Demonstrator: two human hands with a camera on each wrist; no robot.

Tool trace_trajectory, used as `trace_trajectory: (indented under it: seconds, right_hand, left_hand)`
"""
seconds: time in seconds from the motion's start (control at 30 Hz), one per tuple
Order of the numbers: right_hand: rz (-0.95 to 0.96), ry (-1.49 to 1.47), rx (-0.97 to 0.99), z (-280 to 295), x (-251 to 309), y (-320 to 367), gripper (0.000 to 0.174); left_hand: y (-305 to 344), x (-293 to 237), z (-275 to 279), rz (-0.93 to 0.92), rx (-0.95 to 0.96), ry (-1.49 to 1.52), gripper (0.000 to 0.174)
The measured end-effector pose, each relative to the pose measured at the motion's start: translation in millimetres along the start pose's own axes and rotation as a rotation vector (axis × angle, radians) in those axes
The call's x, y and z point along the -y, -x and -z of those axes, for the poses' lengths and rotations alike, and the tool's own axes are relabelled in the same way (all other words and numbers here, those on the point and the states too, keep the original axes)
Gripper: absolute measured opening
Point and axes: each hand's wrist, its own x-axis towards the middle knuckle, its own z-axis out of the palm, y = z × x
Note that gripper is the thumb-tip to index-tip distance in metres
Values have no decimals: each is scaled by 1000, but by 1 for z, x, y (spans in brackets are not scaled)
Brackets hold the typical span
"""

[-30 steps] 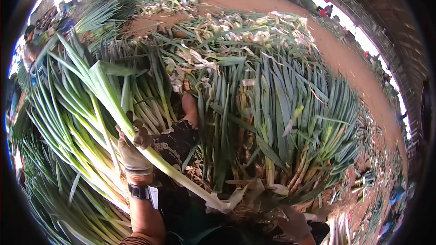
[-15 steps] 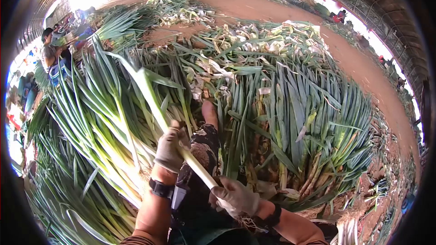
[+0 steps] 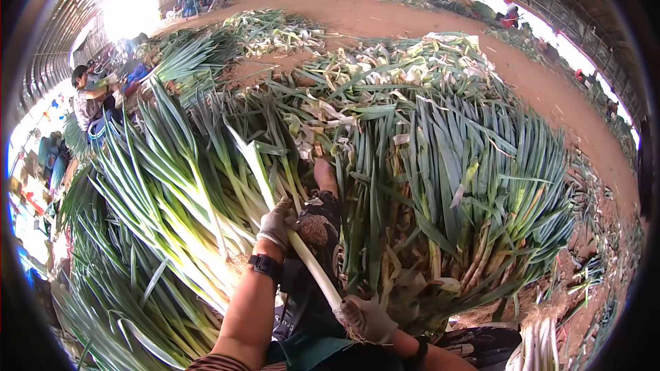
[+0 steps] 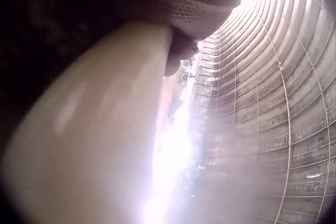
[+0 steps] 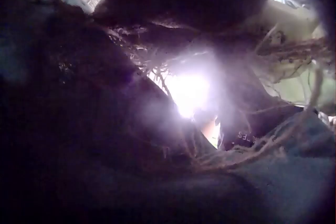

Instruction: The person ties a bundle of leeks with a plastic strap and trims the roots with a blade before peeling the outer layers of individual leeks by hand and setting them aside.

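In the head view a long green onion (image 3: 313,264) slants across my lap, its green top up to the left and its white root end low to the right. My gloved left hand (image 3: 276,223) grips it around the upper shank. At the root end, my gloved right hand (image 3: 370,321) holds the base, with roots hanging below the fingers. The left wrist view shows the pale shank (image 4: 100,129) close up under the glove. Thin stringy roots (image 5: 252,153) cross the dark right wrist view.
Untrimmed green onions (image 3: 172,199) lie piled at my left. A dense row of leafy ones (image 3: 474,185) stretches ahead to the right. Beyond are peeled leaf scraps (image 3: 419,62) and a dirt path (image 3: 385,17). Several white stalks (image 3: 540,343) lie at lower right. A person (image 3: 93,99) sits at far left.
My right hand, earlier low at the right beside blurred loose leaf scraps, has come to the root end and holds it. My left hand keeps its grip, and the view has tilted up.
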Motion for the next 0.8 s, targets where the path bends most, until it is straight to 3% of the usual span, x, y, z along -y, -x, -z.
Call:
trace_trajectory:
  seconds: [0.17,0.3,0.43,0.57,0.6,0.63,0.7,0.77,0.8]
  right_hand:
    - [17,188,-82,-5,-5,14,55]
    - [-52,362,-95,-5,-20,41,53]
    - [-173,183,-197,3,-65,103,36]
    - [-311,329,-421,40,18,129,34]
    - [-317,361,-466,47,35,125,35]
    - [-230,581,-408,49,28,110,37]
    - [-34,1049,-360,54,15,82,42]
    - [49,1104,-144,40,-5,50,42]
    - [24,1050,4,30,-19,37,41]
  left_hand:
    - [-20,9,8,55,-8,-18,20]
    - [-26,7,8,-19,-30,-141,22]
    - [-11,-8,-1,-64,-93,-200,22]
    - [-34,0,14,-122,-144,-165,19]
    - [-12,1,2,-215,-133,-189,24]
    - [-13,2,8,-314,-210,-510,30]
    - [29,-1,-14,-541,-129,-485,34]
    - [54,-7,-27,-483,49,-148,19]
    - [76,-26,-31,-505,45,-152,17]
